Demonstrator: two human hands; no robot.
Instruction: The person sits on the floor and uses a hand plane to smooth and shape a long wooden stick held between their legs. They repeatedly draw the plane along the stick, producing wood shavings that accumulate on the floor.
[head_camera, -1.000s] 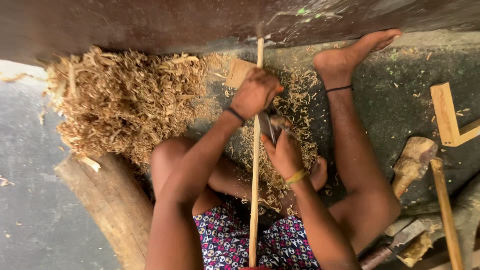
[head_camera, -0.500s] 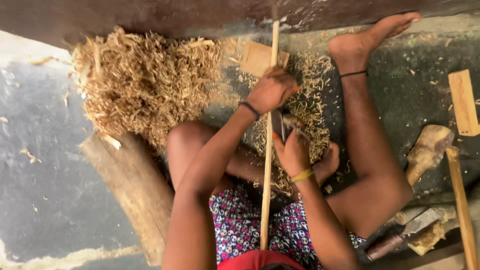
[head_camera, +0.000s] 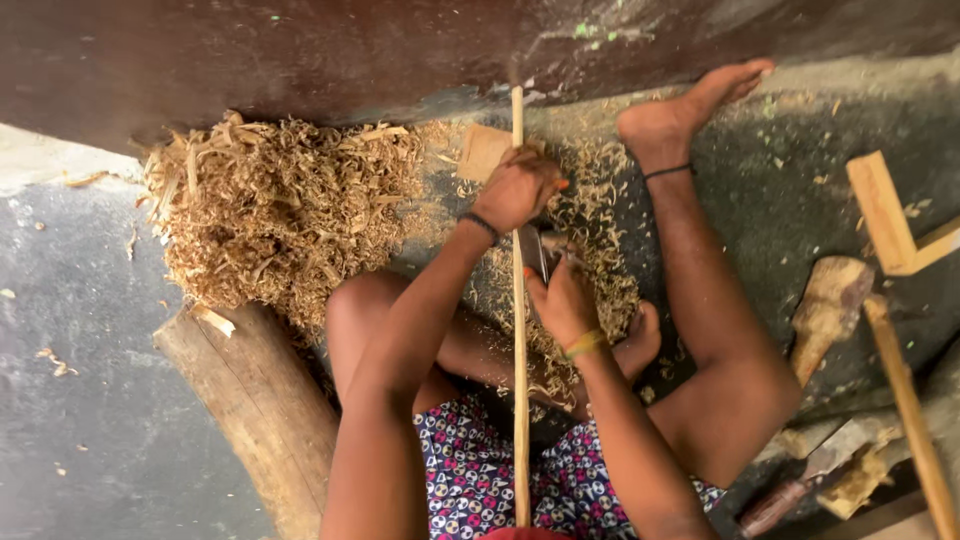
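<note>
Wooden stick (head_camera: 519, 330) gripped by left hand (head_camera: 515, 188); right hand (head_camera: 563, 300) fingers clamp blade (head_camera: 537, 252); shavings (head_camera: 280, 210) on concrete floor (head_camera: 90, 400).

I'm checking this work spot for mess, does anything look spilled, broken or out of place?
Nothing looks broken. Wood shavings lie heaped on the floor left of the left hand and scattered around the long stick it holds. The right hand holds a blade against the stick, so they look like carving waste.

Left of the left hand (head_camera: 515, 188) lies a straw-yellow shavings pile (head_camera: 275, 205), the pale tan stick (head_camera: 520, 350) runs under it, and below sits navy cloth (head_camera: 470, 480) patterned with pink-and-white dots.
</note>
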